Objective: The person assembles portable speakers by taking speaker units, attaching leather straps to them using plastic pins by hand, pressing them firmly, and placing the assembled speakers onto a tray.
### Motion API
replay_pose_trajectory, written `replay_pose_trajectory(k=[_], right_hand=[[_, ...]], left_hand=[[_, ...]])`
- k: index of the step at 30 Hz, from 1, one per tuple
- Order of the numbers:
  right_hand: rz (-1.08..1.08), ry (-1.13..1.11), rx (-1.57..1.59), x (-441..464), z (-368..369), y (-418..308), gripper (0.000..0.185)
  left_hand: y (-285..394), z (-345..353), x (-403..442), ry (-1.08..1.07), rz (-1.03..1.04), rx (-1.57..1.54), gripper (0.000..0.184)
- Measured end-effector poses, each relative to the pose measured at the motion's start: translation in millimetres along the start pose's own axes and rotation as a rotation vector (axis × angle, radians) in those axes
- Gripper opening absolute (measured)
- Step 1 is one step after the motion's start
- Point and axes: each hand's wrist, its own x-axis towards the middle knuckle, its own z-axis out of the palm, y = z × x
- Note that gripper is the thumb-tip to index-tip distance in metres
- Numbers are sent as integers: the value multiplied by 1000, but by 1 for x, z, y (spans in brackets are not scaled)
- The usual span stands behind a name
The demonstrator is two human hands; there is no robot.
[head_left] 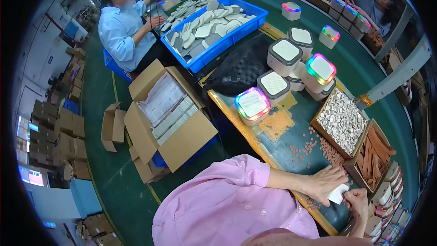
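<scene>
Low on the worktable, my left hand (324, 184) reaches across with its fingers and thumb around a small white piece (337, 194). From the other side, my right hand (358, 203) pinches the same piece between thumb and fingers. What kind of piece it is I cannot make out. Just beyond my left hand lie scattered small brown discs (331, 152). A cardboard tray (342, 122) of small white-and-silver round parts stands farther up, beside a box of brown strips (375, 157).
Square speakers (273, 84), some with glowing rims, stand beside a black mesh bag (243, 66). A blue crate (200, 66) holds pale square panels. An open carton (186, 146) stands left. One person (127, 36) sits beyond it; another (375, 7) works across the green conveyor (273, 7).
</scene>
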Motion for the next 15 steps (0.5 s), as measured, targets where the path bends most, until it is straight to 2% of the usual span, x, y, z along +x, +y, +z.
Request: replay_pose_trajectory(k=[1,4,5,8,11,15], right_hand=[[-50,20,77,2,3,11,32],[13,-21,186,-5,9,24,32],[27,-26,199,-7,8,29,30],[101,-25,177,-14,5,28,32],[31,-11,-157,-17,-5,15,39],[70,4,-586,-19,-7,-39,47]], left_hand=[[-1,6,2,58,29,-6,90],[-1,17,8,35,23,-1,86],[-3,25,10,115,85,15,82],[-2,29,15,119,121,45,78],[2,30,17,34,98,18,76],[4,31,21,27,116,27,75]])
